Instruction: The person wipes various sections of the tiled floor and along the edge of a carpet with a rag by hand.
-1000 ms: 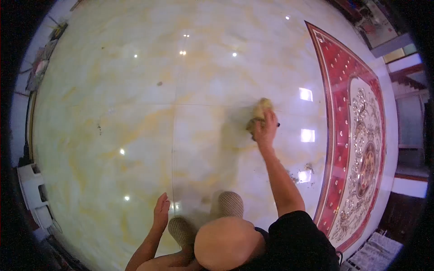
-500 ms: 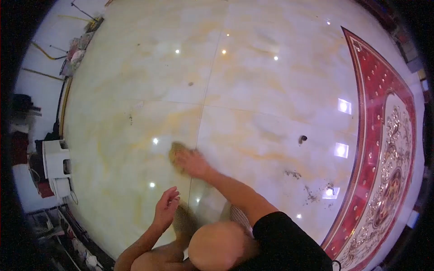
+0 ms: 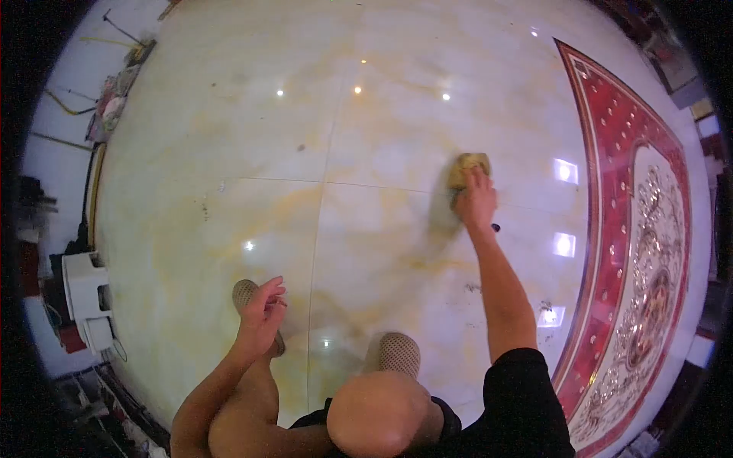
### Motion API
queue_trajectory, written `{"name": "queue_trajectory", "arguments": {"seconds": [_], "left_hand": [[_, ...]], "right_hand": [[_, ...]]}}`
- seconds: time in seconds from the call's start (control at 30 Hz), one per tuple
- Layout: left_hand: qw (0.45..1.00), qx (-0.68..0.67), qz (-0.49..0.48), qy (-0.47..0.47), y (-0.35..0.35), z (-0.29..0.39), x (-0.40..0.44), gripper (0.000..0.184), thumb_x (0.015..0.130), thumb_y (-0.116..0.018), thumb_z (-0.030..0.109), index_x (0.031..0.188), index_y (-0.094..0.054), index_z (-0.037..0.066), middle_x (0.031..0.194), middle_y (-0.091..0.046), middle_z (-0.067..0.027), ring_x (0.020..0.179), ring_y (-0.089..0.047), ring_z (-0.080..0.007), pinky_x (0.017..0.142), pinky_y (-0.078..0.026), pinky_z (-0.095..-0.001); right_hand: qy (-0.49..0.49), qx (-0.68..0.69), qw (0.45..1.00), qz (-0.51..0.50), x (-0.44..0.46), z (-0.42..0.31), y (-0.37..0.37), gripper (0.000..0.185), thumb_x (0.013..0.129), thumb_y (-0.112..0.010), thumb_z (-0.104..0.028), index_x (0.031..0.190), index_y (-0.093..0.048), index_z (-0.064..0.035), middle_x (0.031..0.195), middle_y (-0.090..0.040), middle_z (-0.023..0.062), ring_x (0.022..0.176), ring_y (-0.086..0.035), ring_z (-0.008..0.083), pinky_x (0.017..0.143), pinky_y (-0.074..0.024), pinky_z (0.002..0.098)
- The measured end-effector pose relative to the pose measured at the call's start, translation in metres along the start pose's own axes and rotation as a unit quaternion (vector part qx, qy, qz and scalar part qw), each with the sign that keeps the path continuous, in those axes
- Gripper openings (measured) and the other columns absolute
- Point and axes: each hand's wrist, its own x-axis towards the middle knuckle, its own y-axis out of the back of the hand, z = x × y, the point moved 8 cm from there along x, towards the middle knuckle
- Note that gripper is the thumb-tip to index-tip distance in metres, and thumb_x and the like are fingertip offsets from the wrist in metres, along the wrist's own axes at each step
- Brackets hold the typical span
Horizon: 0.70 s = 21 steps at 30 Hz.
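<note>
A yellowish-brown cloth (image 3: 469,162) lies against the glossy tiled floor (image 3: 382,229), pressed there by my right hand (image 3: 477,202), whose fingers rest over its lower part. Just below that hand is a small dark object (image 3: 496,227). My left hand (image 3: 262,305) hangs over my left shoe, fingers apart and slightly curled, with nothing in it. Dark crumbs (image 3: 473,288) are scattered on the tiles beside my right forearm.
A red and white patterned panel (image 3: 603,191) lies along the right side. On the left stands a white plastic stool (image 3: 85,286). Bags (image 3: 111,107) sit at the upper left edge. My right shoe (image 3: 399,354) is at bottom centre.
Since half a second ago, my right hand and the cloth have swept from left of centre back to the upper right. My left hand has moved up and left, and my left shoe has shifted left.
</note>
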Motion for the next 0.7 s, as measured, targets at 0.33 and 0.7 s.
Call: {"name": "queue_trajectory", "arguments": {"seconds": [0.33,0.7], "left_hand": [[0.994,0.042,-0.097,0.002,-0.039,-0.015,0.030,0.046,0.091,-0.054,0.007,0.136,-0.045,0.007,0.117,-0.060,-0.0156,0.096,-0.061,-0.0192,0.082,-0.050,-0.0324],[0.987,0.060,-0.149,-0.024,-0.059,-0.011,0.045,0.046,0.090,-0.056,0.007,0.135,-0.047,0.008,0.116,-0.061,-0.0145,0.093,-0.063,-0.0190,0.080,-0.051,-0.0321]], "right_hand": [[0.117,0.153,0.961,-0.197,-0.219,-0.107,0.053,0.068,0.062,-0.073,-0.009,0.127,-0.054,-0.0123,0.125,-0.055,0.0169,0.117,-0.052,0.0353,0.089,-0.0444,0.0482],[0.009,-0.008,0.996,-0.089,-0.175,0.010,0.042,0.058,0.068,-0.068,-0.011,0.124,-0.056,-0.0157,0.133,-0.053,0.0075,0.122,-0.048,0.0320,0.094,-0.0407,0.0474]]}}
